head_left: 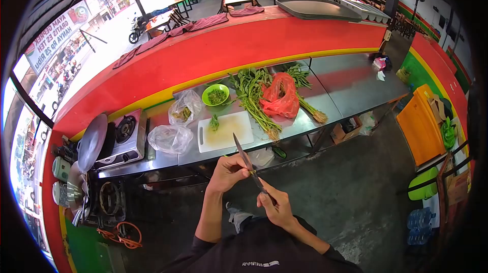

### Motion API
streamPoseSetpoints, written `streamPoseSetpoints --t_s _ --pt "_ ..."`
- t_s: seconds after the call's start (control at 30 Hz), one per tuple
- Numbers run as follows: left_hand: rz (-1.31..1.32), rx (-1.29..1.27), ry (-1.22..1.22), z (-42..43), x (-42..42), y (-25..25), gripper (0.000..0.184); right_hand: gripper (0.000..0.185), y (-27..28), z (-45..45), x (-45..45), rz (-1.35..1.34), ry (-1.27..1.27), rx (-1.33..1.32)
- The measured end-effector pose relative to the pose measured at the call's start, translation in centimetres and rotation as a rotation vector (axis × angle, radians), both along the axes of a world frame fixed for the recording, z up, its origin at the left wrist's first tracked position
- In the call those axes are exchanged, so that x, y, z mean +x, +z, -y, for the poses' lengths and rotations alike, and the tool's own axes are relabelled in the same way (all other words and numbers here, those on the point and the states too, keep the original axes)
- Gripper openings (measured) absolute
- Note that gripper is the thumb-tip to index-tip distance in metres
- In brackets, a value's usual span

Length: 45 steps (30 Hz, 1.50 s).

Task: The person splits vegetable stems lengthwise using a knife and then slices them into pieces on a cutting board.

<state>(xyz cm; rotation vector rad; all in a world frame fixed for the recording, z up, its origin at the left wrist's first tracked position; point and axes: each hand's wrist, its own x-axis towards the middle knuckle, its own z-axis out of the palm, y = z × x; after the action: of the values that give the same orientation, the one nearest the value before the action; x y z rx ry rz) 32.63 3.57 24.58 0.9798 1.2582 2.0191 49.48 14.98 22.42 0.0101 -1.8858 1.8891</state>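
My right hand [275,206] is wrapped round the handle of a knife [245,157], whose blade points up and left. My left hand [227,172] is closed at the blade, its thumb and fingers pinching a small yellow-green bit [252,172] against it. Beyond the hands, a white cutting board [234,124] lies on the metal counter with a small green sprig [214,122] on it. Behind the board stands a green bowl [215,95] of chopped greens. Long leafy stems with roots [254,108] lie to the right, beside a red plastic bag [280,98].
Clear plastic bags [170,139] lie left of the board, near a gas stove [124,138] and a large pan lid [93,142]. The metal counter [351,87] runs right under a red wall [223,44]. Trays [317,10] rest on top. An orange panel [418,125] stands right.
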Motion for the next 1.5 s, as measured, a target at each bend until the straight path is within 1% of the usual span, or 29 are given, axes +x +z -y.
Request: streamPoseSetpoints --t_s 0.07,0.17,0.3,0.37,0.5,0.6,0.77,0.87,0.93,1.0,1.13,1.37,1.43,1.5 --pt "-0.056 0.036 -0.019 -0.2 -0.4 -0.3 0.019 0.043 0.1 -0.2 -0.1 0.0 0.009 -0.001" --pt "-0.121 0.007 -0.075 -0.7 -0.2 0.0 0.02 0.044 0.6 -0.5 -0.1 0.008 0.02 -0.004" --pt "-0.054 0.02 -0.089 -1.2 -0.1 0.0 0.022 0.044 1.0 -0.9 -0.4 0.01 0.012 -0.001" --pt "-0.054 -0.014 -0.027 -1.4 0.0 -0.2 0.023 0.044 1.1 -1.1 -0.5 -0.005 0.003 -0.012" --pt "0.01 -0.015 -0.017 -2.0 0.2 -0.4 0.024 0.044 1.3 -1.4 -0.8 -0.007 -0.019 -0.021" --pt "-0.007 -0.02 -0.039 -1.9 0.0 -0.9 0.024 0.044 1.3 -1.7 -0.8 -0.011 -0.03 -0.04" --pt "-0.075 -0.043 0.029 -1.9 0.2 -0.2 0.026 0.043 1.0 -1.7 -1.0 -0.005 -0.02 -0.055" --pt "-0.088 -0.026 0.076 -2.1 0.2 -0.3 0.026 0.043 0.7 -1.7 -1.2 -0.039 -0.024 -0.062" --pt "-0.08 -0.032 0.079 -1.9 0.0 -0.5 0.026 0.046 0.2 -1.8 -1.3 -0.051 -0.015 -0.023" --pt "-0.074 -0.038 0.081 -1.9 -0.1 -0.7 0.026 0.045 0.6 -1.8 -1.2 -0.021 -0.015 -0.038" --pt "-0.051 -0.006 0.109 -1.8 -0.3 -1.3 0.026 0.044 0.8 -1.8 -1.1 0.041 0.019 -0.041" --pt "-0.053 0.06 0.094 -1.7 -0.9 -2.0 0.026 0.044 0.0 -1.4 -0.9 0.044 0.033 -0.035" --pt "-0.047 0.09 0.086 -1.6 -1.0 -1.9 0.026 0.044 -0.2 -1.2 -0.9 0.01 0.038 0.018" --pt "-0.042 0.122 0.078 -1.6 -1.0 -1.5 0.027 0.044 -0.3 -1.3 -0.6 0.034 0.04 0.009"
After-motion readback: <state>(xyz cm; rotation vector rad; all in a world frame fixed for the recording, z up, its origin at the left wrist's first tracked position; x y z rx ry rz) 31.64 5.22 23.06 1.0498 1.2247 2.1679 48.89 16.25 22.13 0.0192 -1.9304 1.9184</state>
